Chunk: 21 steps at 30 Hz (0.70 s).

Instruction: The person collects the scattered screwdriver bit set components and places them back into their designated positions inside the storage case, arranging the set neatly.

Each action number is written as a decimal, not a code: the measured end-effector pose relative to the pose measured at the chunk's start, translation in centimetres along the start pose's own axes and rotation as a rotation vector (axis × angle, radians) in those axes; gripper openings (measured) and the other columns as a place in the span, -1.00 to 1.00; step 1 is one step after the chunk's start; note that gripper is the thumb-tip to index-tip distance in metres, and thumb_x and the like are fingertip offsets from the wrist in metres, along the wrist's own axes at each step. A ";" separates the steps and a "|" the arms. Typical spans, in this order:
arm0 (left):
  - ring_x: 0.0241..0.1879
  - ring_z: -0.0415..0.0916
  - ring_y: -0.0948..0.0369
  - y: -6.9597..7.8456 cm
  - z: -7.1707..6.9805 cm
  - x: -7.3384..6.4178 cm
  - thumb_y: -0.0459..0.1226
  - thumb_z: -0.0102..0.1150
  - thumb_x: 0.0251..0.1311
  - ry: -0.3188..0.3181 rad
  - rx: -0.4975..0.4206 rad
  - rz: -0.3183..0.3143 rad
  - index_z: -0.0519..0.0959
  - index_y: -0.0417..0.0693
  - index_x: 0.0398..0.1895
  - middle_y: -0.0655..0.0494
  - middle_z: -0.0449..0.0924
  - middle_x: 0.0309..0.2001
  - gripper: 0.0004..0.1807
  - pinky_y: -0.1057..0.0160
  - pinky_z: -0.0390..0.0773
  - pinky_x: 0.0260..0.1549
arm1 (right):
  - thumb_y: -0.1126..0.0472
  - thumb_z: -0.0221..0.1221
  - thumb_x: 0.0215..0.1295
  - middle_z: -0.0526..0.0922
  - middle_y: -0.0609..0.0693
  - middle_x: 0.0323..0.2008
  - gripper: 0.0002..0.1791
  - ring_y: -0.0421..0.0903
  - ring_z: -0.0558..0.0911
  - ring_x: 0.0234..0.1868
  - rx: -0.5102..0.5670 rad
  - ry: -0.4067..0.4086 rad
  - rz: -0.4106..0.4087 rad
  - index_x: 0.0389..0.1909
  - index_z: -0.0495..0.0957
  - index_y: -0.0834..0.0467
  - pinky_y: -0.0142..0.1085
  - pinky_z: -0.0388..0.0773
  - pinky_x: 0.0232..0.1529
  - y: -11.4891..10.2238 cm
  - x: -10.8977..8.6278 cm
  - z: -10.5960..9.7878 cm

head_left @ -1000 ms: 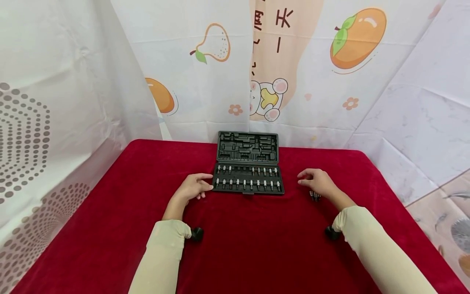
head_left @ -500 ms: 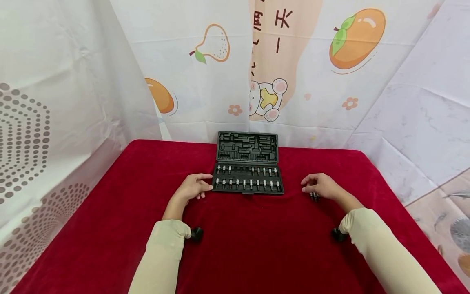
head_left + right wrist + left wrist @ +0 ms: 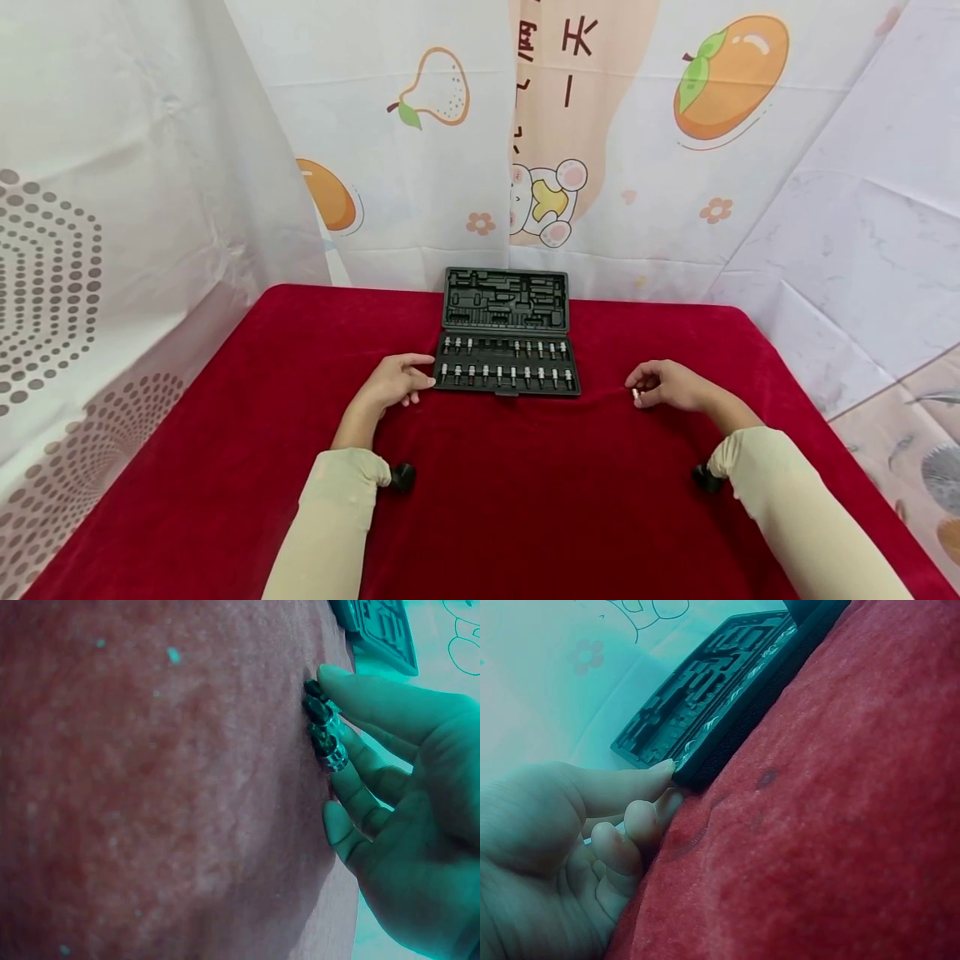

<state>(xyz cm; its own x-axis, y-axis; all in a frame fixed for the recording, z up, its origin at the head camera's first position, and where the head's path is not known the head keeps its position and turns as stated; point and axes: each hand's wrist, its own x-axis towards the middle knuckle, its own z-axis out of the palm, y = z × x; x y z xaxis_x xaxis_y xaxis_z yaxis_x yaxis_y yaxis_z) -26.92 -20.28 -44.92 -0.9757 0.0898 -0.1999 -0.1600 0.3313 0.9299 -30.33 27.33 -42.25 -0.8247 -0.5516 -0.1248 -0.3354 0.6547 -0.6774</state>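
Since the earlier frames, the right hand (image 3: 666, 387) has moved farther from the open case (image 3: 491, 358) and come down at the loose bits (image 3: 324, 724), while the left hand (image 3: 388, 383) and the case have stayed put.

Those loose bits, a few of them, lie close together on the red cloth (image 3: 495, 500), to the right of the case and well apart from it. Thumb and fingers of the right hand are curled round the little cluster; how many it really grips, and how firmly, I cannot tell. With several small, round-bodied pieces side by side, fingertips that close off centre could squeeze one out or roll it away, and the soft cloth could get pinched along with them.

Outward from there, the case lies flat with its lid (image 3: 506, 298) raised behind. Two rows of seated bits (image 3: 499, 374) sit in it, with a gap in the middle of the back row. Any piece pushed in there crooked, or let slide against its neighbours, might knock others loose.

At the left side of the case, the left hand is relaxed and clutches nothing, its thumb and one finger touching the edge and near corner. Too much pressure there could nudge or tip the case. Behind everything hangs a printed curtain (image 3: 615, 167).
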 end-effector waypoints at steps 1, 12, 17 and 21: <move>-0.66 0.44 0.22 0.0 0.0 0.0 -0.40 0.27 0.20 0.001 -0.001 0.000 0.47 -0.22 0.26 -0.07 0.68 -0.25 -0.48 0.35 0.43 -0.67 | 0.32 0.37 0.13 0.61 0.06 -0.26 -0.70 -0.03 0.51 -0.21 -0.006 0.003 0.001 -0.12 0.59 0.33 -0.31 0.50 -0.24 0.1 0.0 0.0; -0.66 0.44 0.23 0.1 -0.1 0.1 -0.41 0.27 0.20 -0.001 -0.002 0.004 0.47 -0.23 0.26 -0.05 0.68 -0.28 -0.48 0.35 0.43 -0.68 | 0.30 0.40 0.08 0.58 -0.05 -0.43 -0.81 -0.14 0.51 -0.36 -0.035 0.072 0.006 -0.34 0.58 0.23 -0.33 0.48 -0.33 0.7 0.0 0.1; -0.66 0.44 0.23 0.0 -0.1 0.1 -0.41 0.27 0.20 -0.001 -0.008 0.005 0.47 -0.23 0.26 -0.06 0.68 -0.27 -0.48 0.35 0.43 -0.68 | 0.31 0.41 0.08 0.58 -0.03 -0.45 -0.80 -0.13 0.53 -0.41 -0.043 0.123 0.020 -0.35 0.57 0.22 -0.33 0.48 -0.38 0.9 0.1 0.2; -0.66 0.45 0.23 -0.2 0.0 0.1 -0.40 0.28 0.20 0.001 -0.007 0.006 0.47 -0.22 0.26 -0.05 0.68 -0.28 -0.48 0.35 0.42 -0.68 | 0.34 0.40 0.07 0.58 0.00 -0.47 -0.80 -0.11 0.54 -0.46 -0.032 0.168 0.018 -0.35 0.55 0.24 -0.32 0.50 -0.44 1.0 0.2 0.3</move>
<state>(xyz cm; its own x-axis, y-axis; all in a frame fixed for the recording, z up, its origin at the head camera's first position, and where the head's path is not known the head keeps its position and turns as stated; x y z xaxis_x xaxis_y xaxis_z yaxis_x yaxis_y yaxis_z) -26.99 -20.34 -45.11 -0.9767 0.0912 -0.1944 -0.1554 0.3244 0.9331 -30.71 27.73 -43.21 -0.8945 -0.4468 -0.0120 -0.3317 0.6816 -0.6522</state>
